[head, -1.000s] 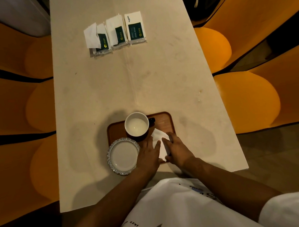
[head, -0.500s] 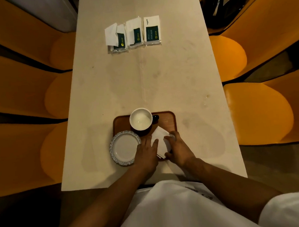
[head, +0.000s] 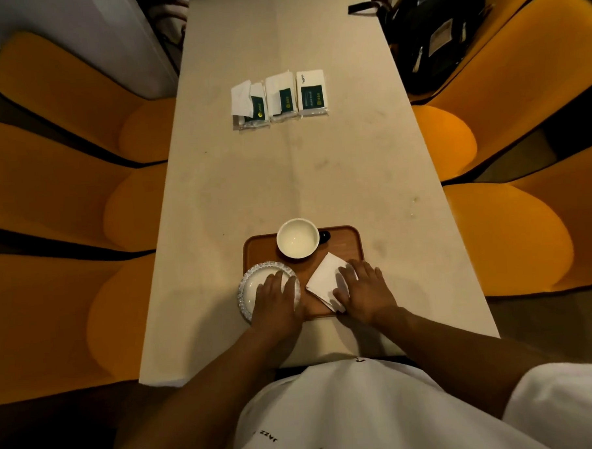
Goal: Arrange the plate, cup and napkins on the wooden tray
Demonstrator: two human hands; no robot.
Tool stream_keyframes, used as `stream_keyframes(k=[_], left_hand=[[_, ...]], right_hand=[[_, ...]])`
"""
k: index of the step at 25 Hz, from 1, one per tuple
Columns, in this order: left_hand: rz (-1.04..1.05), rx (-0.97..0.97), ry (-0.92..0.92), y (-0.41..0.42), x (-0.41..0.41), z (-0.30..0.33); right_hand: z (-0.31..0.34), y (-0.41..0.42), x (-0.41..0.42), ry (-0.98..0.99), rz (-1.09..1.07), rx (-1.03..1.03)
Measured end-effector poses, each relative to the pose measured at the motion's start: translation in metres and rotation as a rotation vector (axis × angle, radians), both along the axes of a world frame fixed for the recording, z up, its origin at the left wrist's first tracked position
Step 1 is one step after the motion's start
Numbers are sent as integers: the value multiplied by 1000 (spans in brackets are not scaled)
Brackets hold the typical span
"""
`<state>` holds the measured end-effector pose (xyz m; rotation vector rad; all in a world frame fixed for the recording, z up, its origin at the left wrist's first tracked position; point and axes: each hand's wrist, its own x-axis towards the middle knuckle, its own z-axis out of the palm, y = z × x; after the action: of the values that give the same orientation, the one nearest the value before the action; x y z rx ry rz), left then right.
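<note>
The wooden tray lies near the table's front edge. A white cup with a dark handle stands upright at the tray's far side. The round plate with a patterned rim sits on the tray's near left corner and overhangs it onto the table. My left hand lies across the plate's right half, fingers over its inside. A folded white napkin rests diagonally on the tray's near right part. My right hand presses flat on the napkin's right side and hides part of it.
Three green-labelled napkin packs lie in a row at the table's far end, a loose napkin on the leftmost. Orange chairs flank the beige table on both sides. A black bag sits on the far right chair.
My left hand has moved left from the napkin onto the plate. My right hand stays on the napkin. The camera view has tilted up, showing more of the far table.
</note>
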<state>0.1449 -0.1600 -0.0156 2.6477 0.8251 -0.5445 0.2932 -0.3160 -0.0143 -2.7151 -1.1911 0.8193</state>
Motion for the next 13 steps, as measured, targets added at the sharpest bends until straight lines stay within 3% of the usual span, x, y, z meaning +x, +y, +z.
stream_keyframes(k=[5, 13], left_hand=[[-5, -31, 70, 16, -11, -1], [25, -36, 95, 19, -24, 12]], right_hand=[[2, 15, -43, 11, -80, -76], [11, 17, -60, 28, -12, -95]])
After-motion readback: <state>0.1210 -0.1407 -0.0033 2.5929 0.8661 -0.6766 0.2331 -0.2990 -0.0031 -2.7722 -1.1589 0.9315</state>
